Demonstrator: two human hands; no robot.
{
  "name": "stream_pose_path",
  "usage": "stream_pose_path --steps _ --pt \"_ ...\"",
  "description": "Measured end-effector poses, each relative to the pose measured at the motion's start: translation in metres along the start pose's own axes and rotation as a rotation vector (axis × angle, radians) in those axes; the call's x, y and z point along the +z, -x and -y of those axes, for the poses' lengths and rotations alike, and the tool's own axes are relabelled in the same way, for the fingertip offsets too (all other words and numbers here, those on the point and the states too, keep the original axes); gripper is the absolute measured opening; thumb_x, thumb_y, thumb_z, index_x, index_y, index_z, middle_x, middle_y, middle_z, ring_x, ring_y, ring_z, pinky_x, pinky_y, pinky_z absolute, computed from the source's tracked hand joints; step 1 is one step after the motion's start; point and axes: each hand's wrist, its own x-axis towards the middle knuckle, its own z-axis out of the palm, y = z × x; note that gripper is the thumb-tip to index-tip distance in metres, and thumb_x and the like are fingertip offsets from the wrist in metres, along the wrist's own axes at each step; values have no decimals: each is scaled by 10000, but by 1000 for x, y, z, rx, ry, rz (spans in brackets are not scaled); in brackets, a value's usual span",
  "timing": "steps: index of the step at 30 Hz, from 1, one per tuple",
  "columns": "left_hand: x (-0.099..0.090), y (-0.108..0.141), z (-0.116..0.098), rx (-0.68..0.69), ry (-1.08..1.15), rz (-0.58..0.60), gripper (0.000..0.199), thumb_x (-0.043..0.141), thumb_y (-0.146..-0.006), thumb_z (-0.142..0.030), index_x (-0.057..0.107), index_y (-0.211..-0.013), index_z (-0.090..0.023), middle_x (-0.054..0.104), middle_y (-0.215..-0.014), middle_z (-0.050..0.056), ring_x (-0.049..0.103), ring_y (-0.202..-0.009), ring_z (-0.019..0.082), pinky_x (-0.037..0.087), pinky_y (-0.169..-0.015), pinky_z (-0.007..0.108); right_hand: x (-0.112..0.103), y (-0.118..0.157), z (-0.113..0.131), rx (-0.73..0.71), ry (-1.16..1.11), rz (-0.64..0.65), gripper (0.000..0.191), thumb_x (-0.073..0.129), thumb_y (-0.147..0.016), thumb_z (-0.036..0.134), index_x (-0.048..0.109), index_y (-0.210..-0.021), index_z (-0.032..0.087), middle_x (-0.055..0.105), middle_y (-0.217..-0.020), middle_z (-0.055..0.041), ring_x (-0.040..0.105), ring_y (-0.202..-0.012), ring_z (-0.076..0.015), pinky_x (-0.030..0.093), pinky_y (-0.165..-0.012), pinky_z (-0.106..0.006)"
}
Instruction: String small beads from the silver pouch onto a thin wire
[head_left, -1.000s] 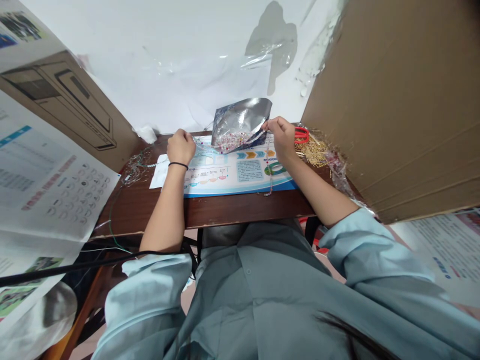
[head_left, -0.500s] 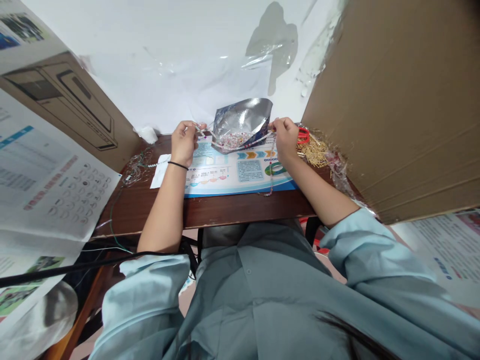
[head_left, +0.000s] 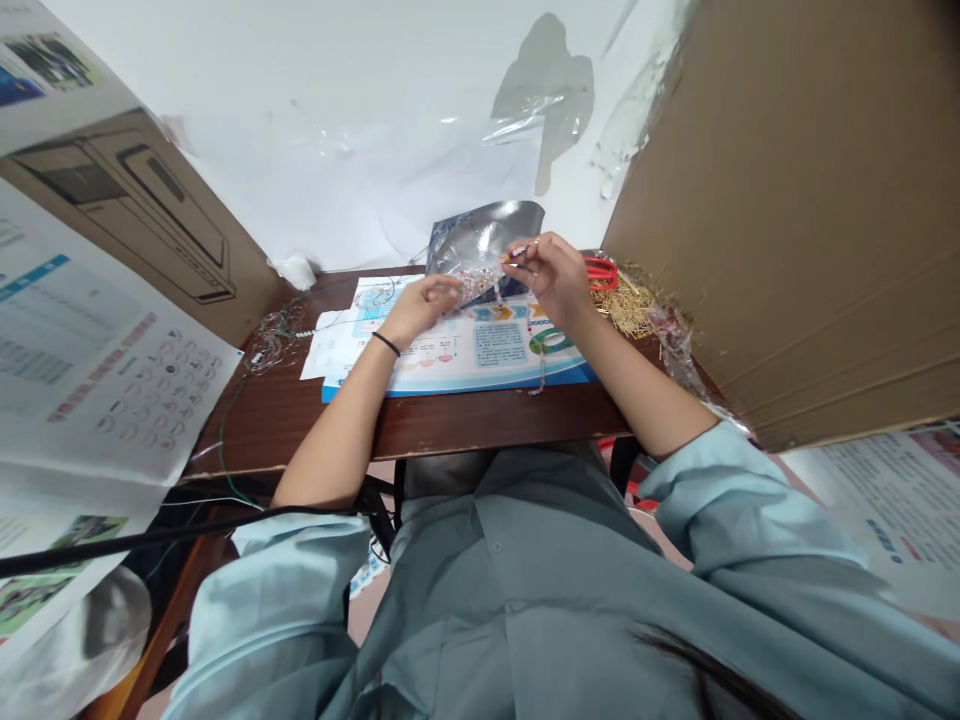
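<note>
Pinches a thin beaded strand (head_left: 498, 291) with the grip of the right hand (head_left: 556, 278), thumb against fingers, above the mouth of a limp pouch (head_left: 484, 225), silvery and crinkled inside, dark blue outside. Curls the fingers of the left hand (head_left: 415, 310) loosely at the pouch's near left edge; cannot tell from this view whether with anything in that grip. Wears a smooth black band (head_left: 386, 343) round the left wrist.

Shows tiny round beads (head_left: 472, 284), pink, white and clear, heaped grainily inside the pouch. Has under both hands a flat, glossy printed sheet (head_left: 499, 345) with a blue edge, and by its left side plain white paper (head_left: 319, 345), all on a dark reddish-brown bench (head_left: 427, 425) with a woody sheen.

Includes, just beside the right hand, rounded red loops (head_left: 601, 272), then a bristly pile of slender golden sticks (head_left: 628, 308) near crumpled clear plastic (head_left: 675, 335). At the far left, reveals wiry, tangled threads (head_left: 271, 338). Ends at the right with a broad, matt brown cardboard panel (head_left: 787, 200).
</note>
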Motion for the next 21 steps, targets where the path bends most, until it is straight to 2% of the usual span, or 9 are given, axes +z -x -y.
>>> stream_pose_path --steps 3,6,8,12,17,18,21 --pt "19 8 -4 118 -92 257 376 724 -799 -257 705 -1167 -183 512 -531 -54 405 -486 89 316 -513 246 5 6 5 12 -53 90 422 642 -858 638 493 -790 249 658 -1007 -53 661 -1106 -210 599 -922 -401" --pt "29 11 -3 148 -194 415 212 725 -818 -286 741 -993 -167 473 -508 -55 393 -471 82 298 -507 249 7 7 9 53 -50 100 379 658 -861 614 528 -849 258 676 -1042 -57 653 -1158 -223 603 -932 -404" --pt "30 11 -2 136 -189 423 201 718 -830 -293 728 -987 -167 460 -512 -60 392 -469 83 291 -503 247 6 7 10 78 -65 97 377 669 -860 613 538 -869 260 686 -1085 -57 648 -1187 -223 604 -949 -396" --pt "28 11 -2 136 -89 358 426 735 -810 -265 656 -1219 -175 454 -537 -82 391 -478 84 284 -507 241 5 5 8 92 -121 138 400 706 -843 622 550 -850 254 701 -1110 -54 660 -1180 -212 603 -967 -387" --pt "33 12 -3 193 -149 515 264 745 -809 -331 723 -1020 -176 461 -538 -62 398 -492 82 266 -520 250 10 8 5 144 -144 212 378 757 -822 587 589 -843 249 713 -1098 -39 685 -1128 -197 600 -960 -375" --pt "35 12 -2 189 -149 494 254 750 -806 -327 708 -1007 -179 462 -540 -64 400 -495 82 269 -523 248 11 8 4 149 -154 225 373 763 -818 582 595 -846 250 715 -1107 -38 688 -1123 -194 599 -962 -371" --pt "41 12 2 153 -114 335 277 755 -802 -289 630 -1028 -189 438 -532 -86 393 -493 83 272 -525 242 10 9 3 140 -209 285 390 797 -776 586 618 -866 252 721 -1132 -36 697 -1109 -189 583 -1000 -368"
